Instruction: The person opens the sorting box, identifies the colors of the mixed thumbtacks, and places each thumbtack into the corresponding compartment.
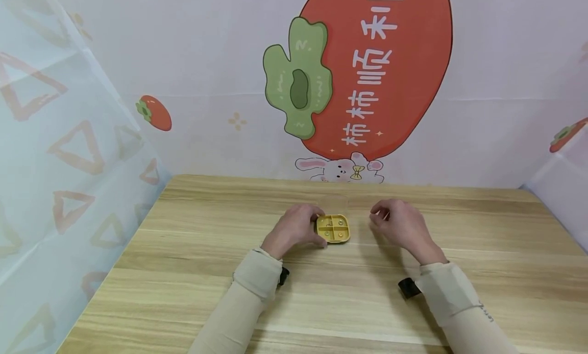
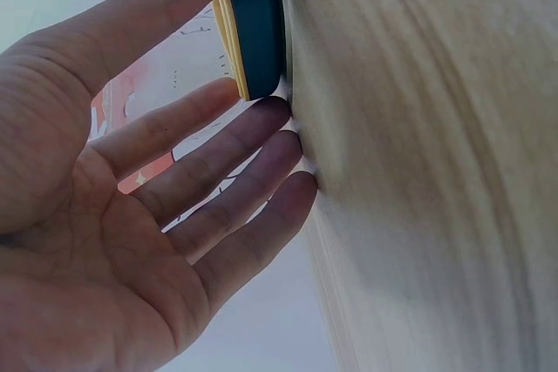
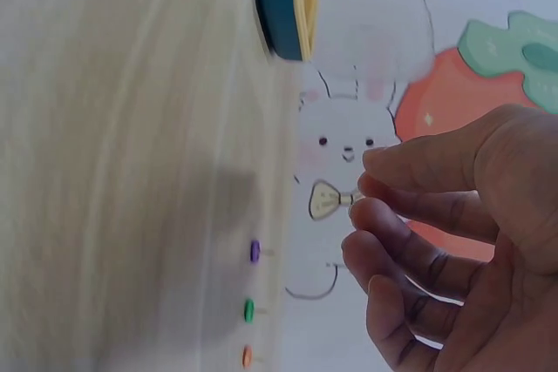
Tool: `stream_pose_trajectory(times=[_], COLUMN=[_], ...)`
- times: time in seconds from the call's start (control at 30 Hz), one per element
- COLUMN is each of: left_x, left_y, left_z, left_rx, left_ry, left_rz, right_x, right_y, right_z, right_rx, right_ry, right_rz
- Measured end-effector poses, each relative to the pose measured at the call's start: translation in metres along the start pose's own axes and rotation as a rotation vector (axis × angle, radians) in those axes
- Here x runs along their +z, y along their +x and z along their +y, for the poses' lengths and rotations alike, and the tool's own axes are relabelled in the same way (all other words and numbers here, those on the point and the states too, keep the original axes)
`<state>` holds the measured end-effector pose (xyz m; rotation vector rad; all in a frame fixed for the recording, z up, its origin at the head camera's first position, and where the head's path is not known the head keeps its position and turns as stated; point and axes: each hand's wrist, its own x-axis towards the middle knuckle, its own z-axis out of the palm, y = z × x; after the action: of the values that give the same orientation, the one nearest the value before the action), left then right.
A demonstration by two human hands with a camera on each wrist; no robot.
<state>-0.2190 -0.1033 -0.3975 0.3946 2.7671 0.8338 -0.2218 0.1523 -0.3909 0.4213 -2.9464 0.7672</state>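
Note:
A small box (image 1: 333,229) with a yellow four-compartment insert and a dark teal outer body (image 2: 260,28) lies on the table, its clear lid (image 3: 375,28) raised at the back. Tiny shiny pieces sit in the compartments. My left hand (image 1: 296,226) grips the box from its left side, thumb at the near edge and index finger at the far edge; the other fingers extend near the tabletop. To the right of the box, above the table, is my right hand (image 1: 399,223), thumb and index fingertips together. Whether a tiny thing lies between them I cannot tell.
In the right wrist view, small purple (image 3: 255,251), green (image 3: 249,310) and orange (image 3: 247,356) pieces with thin stems are in a row on the wooden table (image 1: 206,272). A printed cloth (image 1: 206,63) hangs behind and at both sides.

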Motion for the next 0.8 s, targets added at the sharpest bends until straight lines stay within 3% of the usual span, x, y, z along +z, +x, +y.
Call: stream_pose_trajectory(times=[0.37, 0.8], left_x=[0.001, 0.001], left_y=[0.0, 0.001], left_z=[-0.001, -0.001], left_rx=[0.001, 0.007], left_ry=[-0.003, 0.004], left_rz=[0.001, 0.002], right_x=[-0.015, -0.027], right_y=[-0.001, -0.002], right_z=[0.019, 0.04], right_rx=[0.018, 0.058], right_ry=[0.009, 0.005], right_rz=[0.047, 0.004])
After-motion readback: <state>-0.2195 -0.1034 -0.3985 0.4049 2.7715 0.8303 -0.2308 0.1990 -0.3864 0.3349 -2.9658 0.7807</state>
